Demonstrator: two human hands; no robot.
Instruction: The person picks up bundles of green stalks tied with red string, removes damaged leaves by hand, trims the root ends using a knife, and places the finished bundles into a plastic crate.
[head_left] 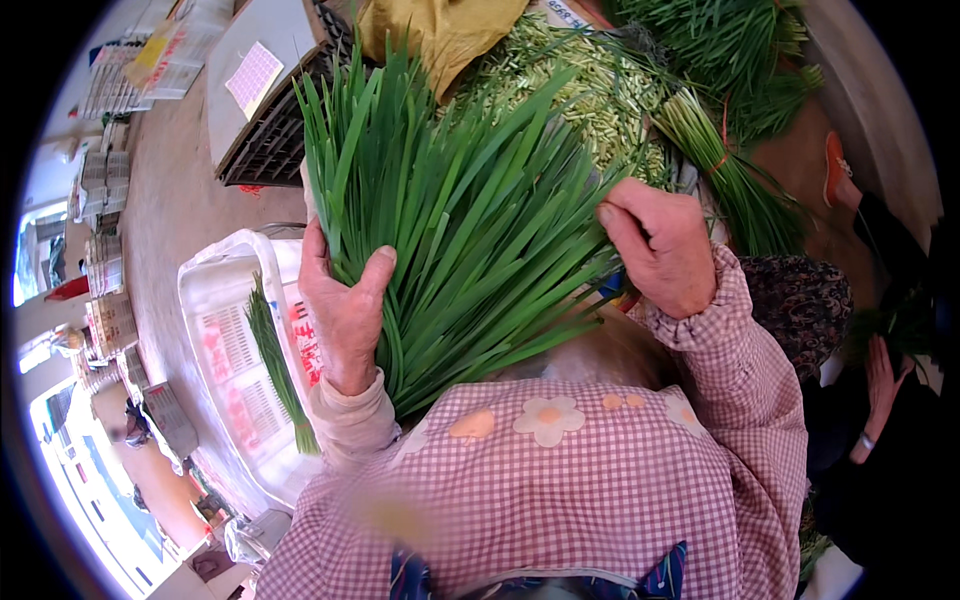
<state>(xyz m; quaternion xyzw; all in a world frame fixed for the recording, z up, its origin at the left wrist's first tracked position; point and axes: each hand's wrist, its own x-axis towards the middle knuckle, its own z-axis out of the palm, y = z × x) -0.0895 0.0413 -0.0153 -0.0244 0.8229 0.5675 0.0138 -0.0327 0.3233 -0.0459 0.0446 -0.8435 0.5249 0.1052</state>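
A large fanned-out bunch of garlic chives [460, 190], with long flat green leaves, spreads in front of my chest. My left hand [345, 310] is closed around its left side, the thumb lying over the leaves and the other fingers mostly hidden behind them. At the right edge of the bunch, my right hand [665, 245] is closed in a pinch, thumb against curled forefinger, on what appear to be leaf ends. Beyond the leaves lies a heap of short pale-green cut stems [600, 110]. A checked smock [600, 460] with flower patches covers my front.
To the left stands a white plastic basket [190, 290] holding a thin green bundle [278, 365]. A black crate [275, 130] sits beyond it. Tied chives [735, 165] lie at the right. Another person's hand [880, 390] holds greens at far right. Yellow cloth [440, 35] lies ahead.
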